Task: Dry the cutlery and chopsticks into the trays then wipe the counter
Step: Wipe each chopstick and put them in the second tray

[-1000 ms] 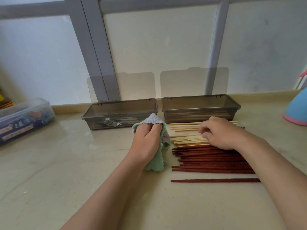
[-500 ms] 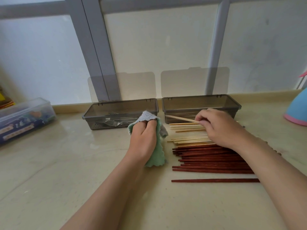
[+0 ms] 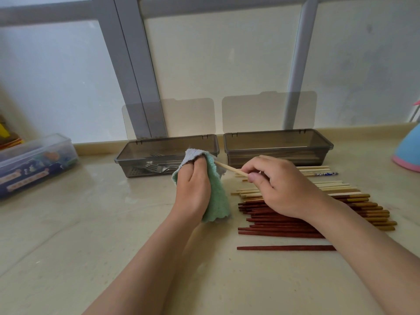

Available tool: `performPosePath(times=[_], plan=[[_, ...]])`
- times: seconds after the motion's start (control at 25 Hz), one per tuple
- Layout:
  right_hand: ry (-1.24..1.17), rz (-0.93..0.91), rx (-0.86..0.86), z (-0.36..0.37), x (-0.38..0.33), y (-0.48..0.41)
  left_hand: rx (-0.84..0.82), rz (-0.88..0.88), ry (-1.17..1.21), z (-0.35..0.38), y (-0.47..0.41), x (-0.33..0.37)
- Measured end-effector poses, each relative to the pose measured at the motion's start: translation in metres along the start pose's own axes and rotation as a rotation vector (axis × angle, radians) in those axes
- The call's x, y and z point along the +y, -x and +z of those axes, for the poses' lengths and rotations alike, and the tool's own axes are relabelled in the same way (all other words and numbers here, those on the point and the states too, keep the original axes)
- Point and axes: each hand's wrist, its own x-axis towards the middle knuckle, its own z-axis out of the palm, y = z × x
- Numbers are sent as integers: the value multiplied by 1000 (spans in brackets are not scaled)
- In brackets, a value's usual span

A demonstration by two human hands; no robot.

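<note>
1. Chopsticks of dark red wood (image 3: 284, 221) lie in a loose row on the counter (image 3: 113, 246), with one stray (image 3: 286, 248) apart on the near side. The right forearm crosses just above them, so a careless sweep could set them rolling.
2. The right hand (image 3: 281, 187) pinches a pale chopstick (image 3: 229, 167) between thumb and curled fingers, its tip meeting the cloth. The grip sits far from that tip, so I judge the stick could pivot or slip when drawn through.
3. The left hand (image 3: 193, 189) is closed round the green cloth (image 3: 216, 201), bunched at the tip. Too slack a squeeze would leave damp on the wood.
4. More pale chopsticks (image 3: 329, 187) lie on the counter beyond the dark ones.
5. The left tray (image 3: 136, 144) holds forks (image 3: 156, 167). The right tray (image 3: 272, 152), just beside it, shows what look like chopsticks through its wall. Both lids stand open. A hurried drop could catch the front rim or land in the fork tray.
</note>
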Motion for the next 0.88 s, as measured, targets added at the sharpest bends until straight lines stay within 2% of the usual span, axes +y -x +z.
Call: performPosePath(times=[0.16, 0.32, 0.4, 0.52, 0.68, 0.88], plan=[[-67, -76, 57, 16, -14, -1, -76, 140, -62, 8, 9, 1], [-107, -89, 121, 20, -18, -1, -84, 179, -76, 14, 12, -2], [-120, -21, 51, 15, -20, 0, -57, 177, -65, 11, 8, -2], [-68, 87, -120, 3, -15, 0, 68, 151, -7, -1, -4, 1], [-78, 72, -181, 4, -10, 2, 175, 88, 52, -3, -6, 2], [-84, 70, -163, 13, -17, 1, -41, 88, -52, 9, 7, -6]])
